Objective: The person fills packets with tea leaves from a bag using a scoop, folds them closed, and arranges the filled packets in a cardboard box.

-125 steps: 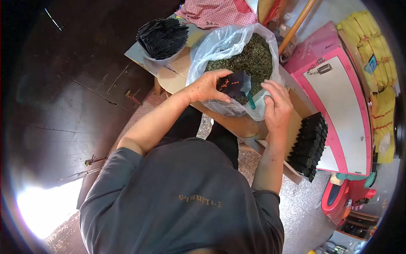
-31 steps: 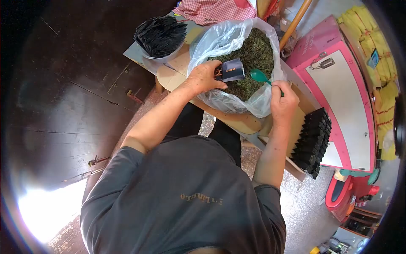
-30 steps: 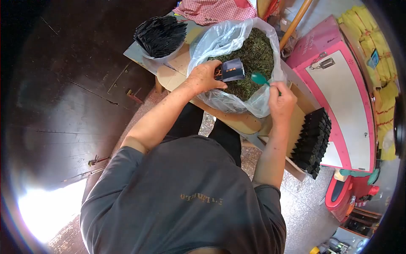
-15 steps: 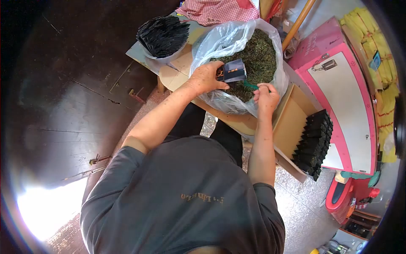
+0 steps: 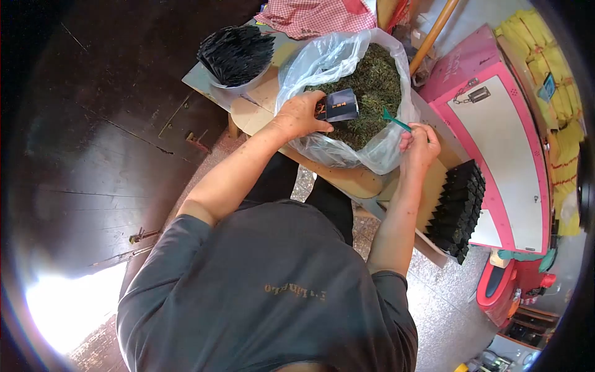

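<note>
A black packet (image 5: 341,104) with orange print is held over the open bag, a little left of its middle; the clock directions here are taken from that bag's centre, with twelve at the top of the view.

Farthest left, at nine o'clock, is a dark brown panel (image 5: 105,142) with metal fittings. At ten o'clock a pale tub (image 5: 240,88) stands on the worktop (image 5: 197,80), crammed with thin black sheets (image 5: 235,54) fanned upright. Between eleven and twelve lies a red-checked cloth (image 5: 313,18). The left hand (image 5: 299,116) reaches in from between eight and nine, thumb and fingers clamped on the packet's left end. The translucent bag (image 5: 325,56) has its mouth spread wide around dried green-brown leaves (image 5: 377,77). Right of the packet and apart from it, a green spoon (image 5: 397,120) slants over the leaves, its tip toward ten. At four o'clock the right hand (image 5: 423,144) has its fingers pinched together on the spoon's handle. A wooden pole (image 5: 434,37) leans at two. Between four and five, a carton (image 5: 427,195) holds a row of zigzag-edged black pieces (image 5: 457,211). A pink-and-white cabinet (image 5: 496,149) stands between three and four; yellow bundles (image 5: 561,136) are stacked beyond it.
</note>
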`<state>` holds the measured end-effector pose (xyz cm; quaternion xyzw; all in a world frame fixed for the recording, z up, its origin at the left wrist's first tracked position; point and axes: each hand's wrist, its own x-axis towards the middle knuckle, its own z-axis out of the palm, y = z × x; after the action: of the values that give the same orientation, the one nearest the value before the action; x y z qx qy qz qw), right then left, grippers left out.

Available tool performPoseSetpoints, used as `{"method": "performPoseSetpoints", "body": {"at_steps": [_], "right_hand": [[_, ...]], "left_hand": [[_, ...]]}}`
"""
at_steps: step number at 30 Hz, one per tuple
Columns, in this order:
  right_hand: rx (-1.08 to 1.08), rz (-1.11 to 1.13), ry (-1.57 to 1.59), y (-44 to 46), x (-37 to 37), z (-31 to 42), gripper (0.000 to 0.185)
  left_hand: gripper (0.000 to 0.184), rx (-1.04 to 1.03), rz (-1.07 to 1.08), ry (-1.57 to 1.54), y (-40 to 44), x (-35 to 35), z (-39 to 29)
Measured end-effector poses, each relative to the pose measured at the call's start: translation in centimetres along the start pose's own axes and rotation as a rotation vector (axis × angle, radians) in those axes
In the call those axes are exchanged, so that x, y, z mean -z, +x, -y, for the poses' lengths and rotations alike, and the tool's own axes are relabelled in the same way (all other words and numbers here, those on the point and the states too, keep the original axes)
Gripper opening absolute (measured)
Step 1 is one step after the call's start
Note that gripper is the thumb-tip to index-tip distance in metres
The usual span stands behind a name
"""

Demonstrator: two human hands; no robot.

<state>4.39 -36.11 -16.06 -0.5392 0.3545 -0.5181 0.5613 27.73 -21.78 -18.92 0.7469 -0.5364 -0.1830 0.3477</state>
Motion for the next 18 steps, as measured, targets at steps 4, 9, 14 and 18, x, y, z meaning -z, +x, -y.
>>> {"method": "performPoseSetpoints", "body": {"at_steps": [4, 9, 14, 18], "right_hand": [[0.007, 0.042, 0.028, -0.2, -0.3, 0.4, 0.014], [0.008, 0.103, 0.008, -0.2, -0.5, -0.2, 0.013], [0.015, 0.164, -0.071, -0.9, -1.8, 0.2, 0.013], [0.053, 0.227, -0.143, -1.4, -2.9, 0.3, 0.011]], "left_hand": [[0.065, -0.010, -0.011, 0.024, 0.1, -0.1, 0.0], [0.065, -0.011, -0.010, 0.034, 0.2, -0.3, 0.2], [0.066, -0.010, -0.006, 0.048, 0.1, -0.2, 0.1], [0.066, 0.004, 0.005, 0.028, 0.2, -0.2, 0.1]]}}
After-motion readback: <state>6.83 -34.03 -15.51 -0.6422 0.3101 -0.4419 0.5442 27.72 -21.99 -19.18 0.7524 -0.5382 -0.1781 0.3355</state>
